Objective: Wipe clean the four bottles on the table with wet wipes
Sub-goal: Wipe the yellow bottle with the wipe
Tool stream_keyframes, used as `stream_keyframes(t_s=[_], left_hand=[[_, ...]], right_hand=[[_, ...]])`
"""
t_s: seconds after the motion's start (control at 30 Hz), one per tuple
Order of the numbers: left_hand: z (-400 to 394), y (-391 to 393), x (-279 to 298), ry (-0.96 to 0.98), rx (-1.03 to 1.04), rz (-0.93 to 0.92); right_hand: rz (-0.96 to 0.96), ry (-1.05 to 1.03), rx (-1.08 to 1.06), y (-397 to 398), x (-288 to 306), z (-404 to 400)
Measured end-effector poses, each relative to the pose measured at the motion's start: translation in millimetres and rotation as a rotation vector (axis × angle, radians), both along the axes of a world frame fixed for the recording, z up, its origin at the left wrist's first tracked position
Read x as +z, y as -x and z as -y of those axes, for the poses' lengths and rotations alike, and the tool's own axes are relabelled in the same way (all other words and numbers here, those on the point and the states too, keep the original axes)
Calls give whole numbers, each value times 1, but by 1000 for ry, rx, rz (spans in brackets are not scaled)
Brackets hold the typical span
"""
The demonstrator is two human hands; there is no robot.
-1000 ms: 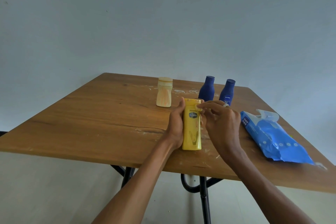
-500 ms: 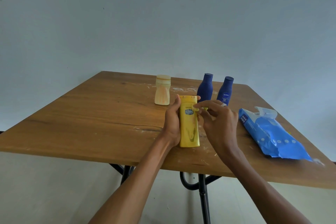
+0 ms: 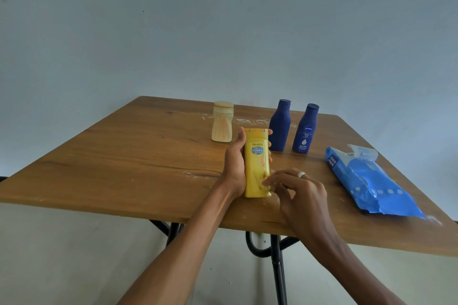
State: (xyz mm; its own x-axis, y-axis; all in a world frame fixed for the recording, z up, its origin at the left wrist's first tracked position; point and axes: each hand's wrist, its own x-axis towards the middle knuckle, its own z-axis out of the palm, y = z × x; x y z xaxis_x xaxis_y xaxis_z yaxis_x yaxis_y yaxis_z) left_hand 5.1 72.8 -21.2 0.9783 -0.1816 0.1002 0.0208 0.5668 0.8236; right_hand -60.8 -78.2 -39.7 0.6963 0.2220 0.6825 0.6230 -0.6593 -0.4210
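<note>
Left hand (image 3: 234,168) grips yellow bottle (image 3: 256,163) — blue bottles (image 3: 278,126) just behind.

Plain pale grey-blue wall (image 3: 223,32); wooden table (image 3: 124,156), white smears, black metal legs (image 3: 276,267); light floor (image 3: 74,255).

Wood, plastic and film surfaces

The brown wooden counter (image 3: 124,156) looks matt and smeared; the yellow plastic bottle (image 3: 256,163) smooth; the blue film wipes pack (image 3: 371,186) glossy, crinkled.

- The left hand (image 3: 234,163) is wrapped around a yellow bottle (image 3: 256,163), thumb up.
- The right hand (image 3: 301,195) is held beside the bottle's lower end, fingers curled, a ring worn.
</note>
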Motion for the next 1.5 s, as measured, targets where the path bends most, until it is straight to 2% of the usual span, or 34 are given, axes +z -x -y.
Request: stream_keyframes(t_s=[0.37, 0.6, 0.83, 1.13, 1.33, 1.5], left_hand=[[3, 2, -3, -63, -9, 54], [2, 2, -3, -53, 41, 41], [-4, -2, -1, 72, 24, -4], [-3, 0, 2, 64, 74, 9], [-2, -3, 1, 88, 147, -6], [-5, -7, 0, 228, 147, -55]], right_hand=[[45, -269, -127, -50, 47, -16], [-5, -364, -101, -47, 49, -19], [-102, -318, -14, -27, 23, -14], [-215, -177, 0, -1, -1, 6], [-214, -195, -31, 8, -6, 1], [-189, -282, -69, 13, -10, -15]])
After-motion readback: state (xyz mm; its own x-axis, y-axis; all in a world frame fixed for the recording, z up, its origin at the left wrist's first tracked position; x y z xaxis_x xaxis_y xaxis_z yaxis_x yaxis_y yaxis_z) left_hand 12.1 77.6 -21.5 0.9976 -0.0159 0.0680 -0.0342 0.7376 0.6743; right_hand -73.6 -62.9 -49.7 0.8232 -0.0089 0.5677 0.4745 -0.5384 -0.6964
